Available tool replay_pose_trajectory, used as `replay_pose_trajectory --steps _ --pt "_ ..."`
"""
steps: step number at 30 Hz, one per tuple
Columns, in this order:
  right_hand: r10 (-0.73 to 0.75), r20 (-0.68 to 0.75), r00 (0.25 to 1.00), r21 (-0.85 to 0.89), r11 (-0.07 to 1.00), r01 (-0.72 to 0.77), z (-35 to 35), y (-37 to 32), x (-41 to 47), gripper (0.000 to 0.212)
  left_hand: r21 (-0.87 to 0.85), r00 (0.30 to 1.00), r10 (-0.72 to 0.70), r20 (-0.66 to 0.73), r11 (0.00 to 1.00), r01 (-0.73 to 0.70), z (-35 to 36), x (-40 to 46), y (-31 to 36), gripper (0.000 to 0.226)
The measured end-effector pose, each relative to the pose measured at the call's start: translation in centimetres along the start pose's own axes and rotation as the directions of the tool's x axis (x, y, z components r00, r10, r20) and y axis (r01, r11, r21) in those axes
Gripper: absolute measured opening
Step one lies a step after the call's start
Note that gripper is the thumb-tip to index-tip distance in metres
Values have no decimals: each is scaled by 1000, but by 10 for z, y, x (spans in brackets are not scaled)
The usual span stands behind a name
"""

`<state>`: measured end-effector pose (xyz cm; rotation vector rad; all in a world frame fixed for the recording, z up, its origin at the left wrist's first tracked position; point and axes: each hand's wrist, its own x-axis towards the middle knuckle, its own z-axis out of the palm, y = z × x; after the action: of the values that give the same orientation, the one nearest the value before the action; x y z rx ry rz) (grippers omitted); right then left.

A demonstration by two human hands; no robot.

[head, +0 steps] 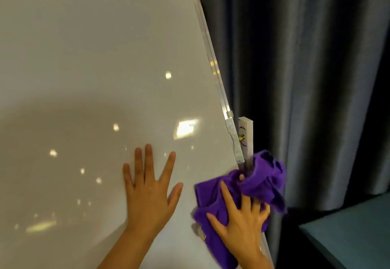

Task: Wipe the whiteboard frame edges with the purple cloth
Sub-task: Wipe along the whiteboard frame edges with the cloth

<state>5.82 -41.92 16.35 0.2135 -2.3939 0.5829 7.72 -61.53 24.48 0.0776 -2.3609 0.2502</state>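
Flanking frame: curtain, post.

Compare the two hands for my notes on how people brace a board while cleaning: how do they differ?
The left hand lies flat on the glossy whiteboard surface with its fingers spread and holds nothing; the right hand presses the bunched purple cloth, fingers curled into it. The left sits inward on the panel; the right works at the silver frame edge. Both are bare and touch the board.
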Motion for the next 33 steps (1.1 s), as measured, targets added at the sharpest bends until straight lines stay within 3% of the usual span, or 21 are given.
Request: replay_pose_trajectory --steps 3,6,18,27,33 --pt "160 -48 986 125 980 -153 -11 -7 37 84 4 1000 -7 21 1000 7 3 -8 10 75" --pt "208 -6 978 218 955 -202 -16 -12 68 91 2 999 -26 45 1000 26 12 -20 19 78" --pt "230 -87 969 270 942 -200 15 8 10 85 44 994 -94 -48 994 96 26 -43 24 71" --pt "237 60 970 253 936 -244 43 45 -77 89 55 995 -93 -23 994 94 43 -100 34 71" --pt "207 98 973 306 925 -227 33 51 -73 88 60 997 -82 -11 995 82 45 -103 38 71"
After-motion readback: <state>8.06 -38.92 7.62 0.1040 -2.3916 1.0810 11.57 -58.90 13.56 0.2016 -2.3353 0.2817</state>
